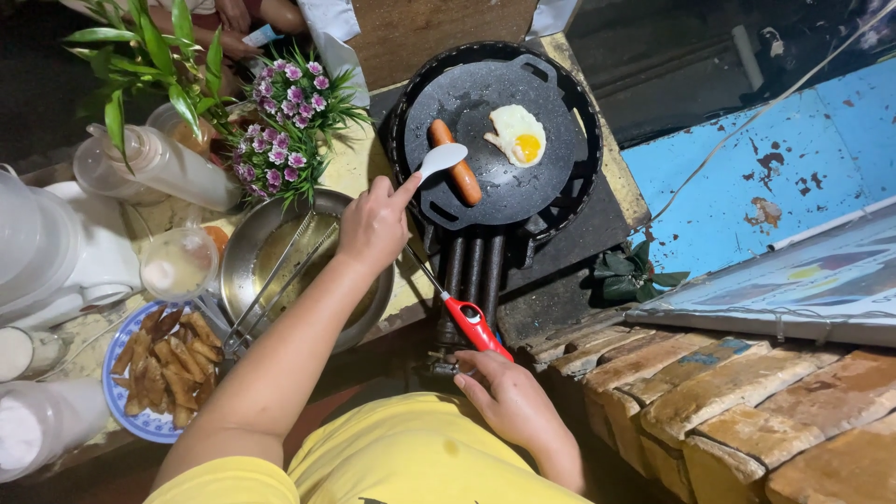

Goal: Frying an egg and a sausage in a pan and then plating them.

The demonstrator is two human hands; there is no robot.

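Blue plate of fried pieces (154,373) far left on tabletop (359,168), metal bowl (245,245) with tongs (275,280) beside it. Left hand (375,224), fingers clenched on white spatula (441,159), blade touching sausage (455,174) in black pan (495,140); fried egg (518,134) just right of sausage. Right hand (511,401) grasping red stick lighter (474,324) below burner (471,271).
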